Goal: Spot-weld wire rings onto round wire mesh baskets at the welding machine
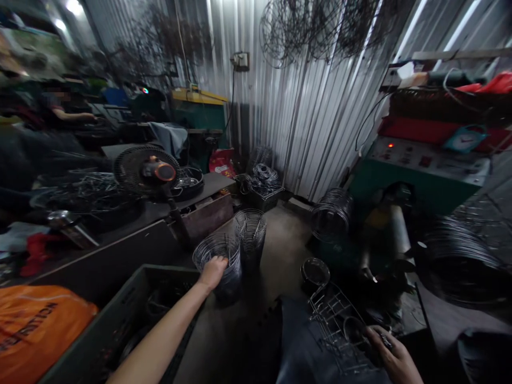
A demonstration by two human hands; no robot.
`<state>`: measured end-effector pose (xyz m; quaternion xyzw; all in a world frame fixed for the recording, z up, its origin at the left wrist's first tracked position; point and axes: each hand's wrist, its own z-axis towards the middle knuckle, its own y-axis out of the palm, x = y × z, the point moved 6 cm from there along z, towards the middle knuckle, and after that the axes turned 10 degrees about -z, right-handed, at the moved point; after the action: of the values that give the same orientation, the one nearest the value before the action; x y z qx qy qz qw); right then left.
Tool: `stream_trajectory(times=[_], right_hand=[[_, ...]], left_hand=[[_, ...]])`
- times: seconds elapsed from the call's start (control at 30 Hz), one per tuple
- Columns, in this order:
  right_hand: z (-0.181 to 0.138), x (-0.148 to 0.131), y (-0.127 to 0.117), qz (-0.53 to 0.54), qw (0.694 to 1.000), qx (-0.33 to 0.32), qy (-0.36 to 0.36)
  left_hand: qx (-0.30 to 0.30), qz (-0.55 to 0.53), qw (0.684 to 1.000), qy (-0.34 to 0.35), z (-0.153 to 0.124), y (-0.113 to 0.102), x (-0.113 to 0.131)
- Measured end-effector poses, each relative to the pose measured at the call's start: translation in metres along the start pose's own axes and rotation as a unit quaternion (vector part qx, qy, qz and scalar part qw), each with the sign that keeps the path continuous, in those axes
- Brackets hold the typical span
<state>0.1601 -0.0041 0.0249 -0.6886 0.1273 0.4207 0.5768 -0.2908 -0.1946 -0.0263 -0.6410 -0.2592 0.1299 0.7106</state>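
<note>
My left hand (214, 271) reaches forward, its fingers closed at the top of a tapered stack of wire rings (218, 250). Whether it grips the rim or a thin piece inside is too small to tell. A second tall stack of wire rings (250, 229) stands just behind. At the lower right, my right hand (390, 346) is closed at the end of a metal wire frame (334, 314), which lies over dark cloth (296, 336) on my lap. A small round metal ring (354, 329) shows beside those fingers, partly blurred.
A green crate (132, 290) and an orange bag (44, 325) are at left, below a fan (148, 170). To the right stands a green machine (416, 176) near wire coils (460, 256). A round container (315, 273) sits ahead. Another person (66, 109) works far left.
</note>
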Motion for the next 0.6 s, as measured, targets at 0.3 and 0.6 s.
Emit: stream_trajectory(times=[0.3,0.6], right_hand=[[-0.055,-0.003,-0.012,0.008,0.998,0.053,0.041],[-0.07,0.01,-0.014,0.035,0.995,0.048,0.084]], left_hand=[[-0.012,-0.028,1.0,-0.009,0.016,-0.02,-0.018],[0.089,-0.048,0.979,-0.177,0.038,-0.144,-0.109]])
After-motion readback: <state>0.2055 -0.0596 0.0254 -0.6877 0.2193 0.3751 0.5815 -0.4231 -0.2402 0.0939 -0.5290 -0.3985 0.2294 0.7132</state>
